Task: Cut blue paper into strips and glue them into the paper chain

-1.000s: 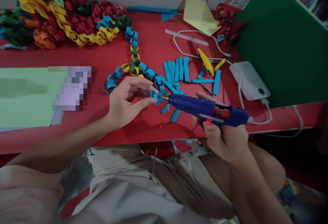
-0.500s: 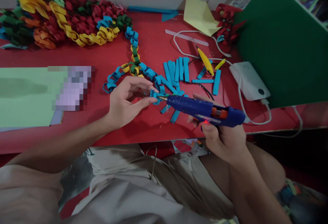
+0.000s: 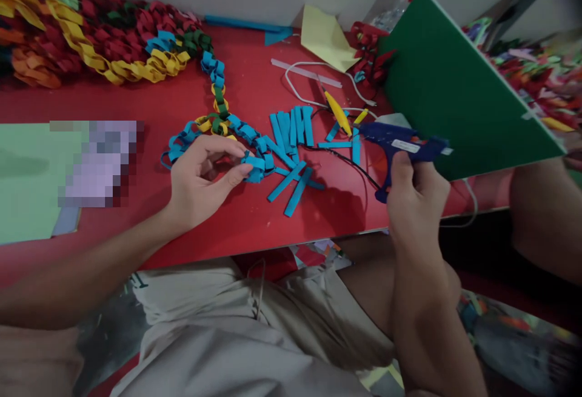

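Note:
My left hand (image 3: 207, 179) pinches a blue paper loop (image 3: 255, 166) at the end of a paper chain (image 3: 220, 97) of blue, yellow and green links. My right hand (image 3: 416, 194) is wrapped round the handle of a blue glue gun (image 3: 400, 141), whose nozzle points left, away from the loop. Between the hands, cut blue paper strips (image 3: 291, 127) lie in a loose group on the red table (image 3: 245, 221). A yellow-handled tool (image 3: 337, 112) rests just behind the strips.
A large heap of colourful paper chains (image 3: 122, 39) lies at the back left. Green sheets (image 3: 27, 179) are at the left. A green board (image 3: 454, 94) stands tilted at the right, near a white cable (image 3: 291, 91). Another person's arm (image 3: 545, 221) shows at the far right.
My right hand has moved the glue gun away from the loop, to the right and up. The view has turned slightly right. My left hand keeps its pinch on the loop.

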Tool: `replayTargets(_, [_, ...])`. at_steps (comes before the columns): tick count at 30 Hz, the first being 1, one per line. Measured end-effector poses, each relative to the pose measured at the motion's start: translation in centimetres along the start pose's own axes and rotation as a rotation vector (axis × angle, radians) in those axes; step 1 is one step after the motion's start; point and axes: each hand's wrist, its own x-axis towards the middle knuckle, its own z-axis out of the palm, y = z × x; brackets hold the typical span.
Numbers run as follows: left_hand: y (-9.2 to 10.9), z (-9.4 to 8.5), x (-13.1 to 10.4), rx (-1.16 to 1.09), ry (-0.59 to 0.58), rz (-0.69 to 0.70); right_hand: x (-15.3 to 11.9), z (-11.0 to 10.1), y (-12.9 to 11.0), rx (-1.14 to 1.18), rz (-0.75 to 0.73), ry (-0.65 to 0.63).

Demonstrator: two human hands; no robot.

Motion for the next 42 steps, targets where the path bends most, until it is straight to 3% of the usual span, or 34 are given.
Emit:
replayTargets(3, [-0.2,0.0,0.1,0.018,-0.011,0.028,0.3,-0.2,1.0,-0.042,0.036,0.013])
replayTargets(9, [-0.7,-0.1,0.2,0.016,-0.029,0.065,-0.4,-0.9,2.1,0.02,-0.056,-0.388])
replayTargets(15, [-0.7,-0.1,0.1,0.034,-0.042,0.024,0.0,-2.6,3.7,-0.085,-0.069,-0.503])
replayTargets(17, [-0.5,0.0,0.1,0.032,-0.04,0.024,0.0,-3.9,3.3,-0.084,-0.097,-0.408])
replayTargets(18, [-0.4,0.0,0.1,0.033,-0.042,0.02,0.0,-4.3,2.6,-0.054,-0.113,-0.286])
replayTargets(19, [-0.3,0.1,0.1,0.034,-0.047,0.016,-0.3,-4.5,1.6,-0.016,-0.133,-0.114])
replayTargets(21, [-0.1,0.2,0.1,0.028,-0.062,0.015,-1.1,-3.9,-1.0,0.044,-0.267,0.356])
replayTargets(22, [0.0,0.2,0.1,0.019,-0.068,0.023,-1.6,-3.1,-2.6,0.064,-0.326,0.375])
replayTargets(25, [0.2,0.4,0.1,-0.022,-0.083,0.059,-2.9,0.7,-6.6,0.289,-0.514,-0.136])
replayTargets(26, [0.2,0.4,0.1,-0.025,-0.085,0.07,-3.1,2.0,-7.5,0.312,-0.532,-0.243])
replayTargets(31, [0.1,0.3,0.1,0.014,-0.112,0.117,-2.9,6.4,-9.0,0.471,-0.483,-0.305])
replayTargets(42, [0.6,-0.2,0.3,0.223,-0.103,0.213,-2.7,6.8,-9.4,0.513,-0.467,-0.294])
